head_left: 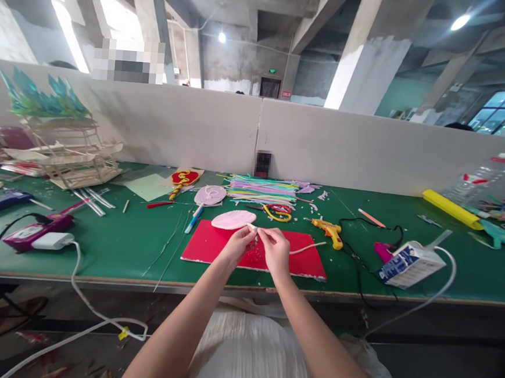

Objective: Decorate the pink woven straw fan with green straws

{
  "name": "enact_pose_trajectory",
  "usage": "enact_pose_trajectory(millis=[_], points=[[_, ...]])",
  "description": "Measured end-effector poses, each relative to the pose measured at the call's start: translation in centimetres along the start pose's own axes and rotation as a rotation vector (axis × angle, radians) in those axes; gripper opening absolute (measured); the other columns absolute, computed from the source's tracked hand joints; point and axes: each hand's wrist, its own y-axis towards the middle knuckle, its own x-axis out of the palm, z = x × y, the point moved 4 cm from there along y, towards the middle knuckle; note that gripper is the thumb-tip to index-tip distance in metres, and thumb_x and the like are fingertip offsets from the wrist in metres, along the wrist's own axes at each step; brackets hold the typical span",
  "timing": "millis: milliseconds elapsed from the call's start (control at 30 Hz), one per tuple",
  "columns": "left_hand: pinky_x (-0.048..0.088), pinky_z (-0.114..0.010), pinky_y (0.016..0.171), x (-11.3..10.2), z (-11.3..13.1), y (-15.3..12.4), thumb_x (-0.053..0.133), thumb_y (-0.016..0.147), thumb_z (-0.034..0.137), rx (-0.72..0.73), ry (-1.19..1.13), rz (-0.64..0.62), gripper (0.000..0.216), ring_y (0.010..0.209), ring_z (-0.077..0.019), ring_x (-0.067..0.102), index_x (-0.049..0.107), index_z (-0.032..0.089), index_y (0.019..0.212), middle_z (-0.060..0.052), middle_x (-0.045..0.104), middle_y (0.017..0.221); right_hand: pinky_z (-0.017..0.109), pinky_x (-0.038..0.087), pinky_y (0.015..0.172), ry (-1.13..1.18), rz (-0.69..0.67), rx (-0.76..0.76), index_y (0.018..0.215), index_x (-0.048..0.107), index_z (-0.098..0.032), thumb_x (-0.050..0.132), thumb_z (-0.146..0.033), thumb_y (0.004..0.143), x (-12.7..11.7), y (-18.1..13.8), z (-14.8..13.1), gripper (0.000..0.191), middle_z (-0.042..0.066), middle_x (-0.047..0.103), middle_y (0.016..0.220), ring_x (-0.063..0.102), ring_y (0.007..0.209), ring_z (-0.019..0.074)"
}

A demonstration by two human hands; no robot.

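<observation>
White cord [306,249], thin and pale, is pinched between my two hands just above a red mat [206,246] at the near edge of a green table [121,243]. My left hand [237,243] nips the cord's short end between thumb and fingertips. My right hand [274,249] is closed on it just beside the left, and the loose length trails off to the right across the mat. A pink oval piece [233,219] lies on the far edge of the mat, very near my left fingertips; whether the cord end touches it I cannot tell.

As I judge it, the main risk is the short end slipping out of my left pinch, since so little of it is held. The trailing length lies near a yellow glue gun [328,230] and its black cable [360,267], and could snag there. A sideways nudge from my left hand could also push the pink oval piece off the mat.
</observation>
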Motion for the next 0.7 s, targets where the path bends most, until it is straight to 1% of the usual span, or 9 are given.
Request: enact_pose_trajectory(millis=[167,267,367,467,567,600,633,700], points=[[0.033,-0.015,0.052,0.8,-0.5,0.1,0.077,0.055,0.038,0.026,-0.05,0.042,0.036,0.057,-0.0044,0.047,0.053,0.013,0.069,0.003,0.052,0.063,0.03,0.049,0.065,-0.082,0.035,-0.035,0.078,0.066,-0.017,0.052,-0.036,0.083,-0.3,0.1,-0.5,0.024,0.006,0.058,0.075,0.058,0.07,0.0177],[0.033,-0.015,0.05,1.3,-0.6,0.3,0.076,0.055,0.04,0.025,-0.03,0.068,0.038,0.055,-0.0044,0.048,0.054,0.013,0.069,0.002,0.053,0.062,0.03,0.049,0.066,-0.105,0.04,-0.058,0.079,0.066,-0.017,0.051,-0.036,0.083,-0.7,0.3,-0.6,0.025,0.007,0.059,0.077,0.058,0.071,0.0179],[0.033,-0.016,0.049,1.7,-0.5,0.7,0.074,0.056,0.043,0.011,0.008,0.069,0.039,0.052,-0.0045,0.047,0.052,0.013,0.065,0.002,0.052,0.059,0.031,0.049,0.066,-0.105,0.049,-0.051,0.078,0.066,-0.017,0.051,-0.039,0.082,-1.1,0.9,-0.3,0.027,0.007,0.061,0.078,0.059,0.072,0.0185],[0.035,-0.017,0.05,2.1,-0.1,1.3,0.071,0.06,0.044,-0.024,0.09,0.048,0.037,0.051,-0.0061,0.05,0.053,0.012,0.065,0.001,0.055,0.058,0.032,0.049,0.068,-0.091,0.049,-0.007,0.078,0.067,-0.017,0.053,-0.042,0.08,-1.6,1.7,0.5,0.029,0.008,0.064,0.079,0.06,0.073,0.02],[0.039,-0.021,0.052,2.4,0.5,1.7,0.065,0.068,0.043,-0.074,0.229,-0.048,0.032,0.051,-0.0095,0.053,0.056,0.013,0.067,-0.003,0.058,0.058,0.035,0.049,0.072,-0.098,0.035,0.019,0.079,0.068,-0.016,0.055,-0.044,0.078,-2.2,2.4,1.3,0.03,0.009,0.067,0.082,0.062,0.077,0.0219],[0.039,-0.022,0.053,2.5,1.0,1.8,0.063,0.071,0.043,-0.054,0.294,-0.082,0.031,0.05,-0.0104,0.052,0.056,0.013,0.065,-0.003,0.058,0.056,0.035,0.049,0.073,-0.1,0.029,0.023,0.08,0.068,-0.016,0.056,-0.044,0.077,-2.4,2.7,1.5,0.031,0.01,0.067,0.083,0.062,0.078,0.0224],[0.039,-0.023,0.053,2.5,1.6,1.9,0.061,0.073,0.042,0.002,0.37,-0.095,0.029,0.05,-0.011,0.051,0.056,0.014,0.064,-0.003,0.057,0.055,0.036,0.049,0.073,-0.099,0.022,0.03,0.08,0.068,-0.016,0.056,-0.045,0.076,-2.7,2.9,1.6,0.032,0.01,0.068,0.083,0.063,0.078,0.0229],[0.038,-0.023,0.056,2.3,3.4,2.1,0.059,0.075,0.037,0.235,0.538,-0.051,0.024,0.054,-0.012,0.051,0.057,0.017,0.062,-0.002,0.057,0.057,0.036,0.049,0.072,-0.086,0.016,0.057,0.081,0.069,-0.016,0.057,-0.047,0.075,-3.2,3.2,2.0,0.034,0.01,0.069,0.084,0.063,0.077,0.0237]])
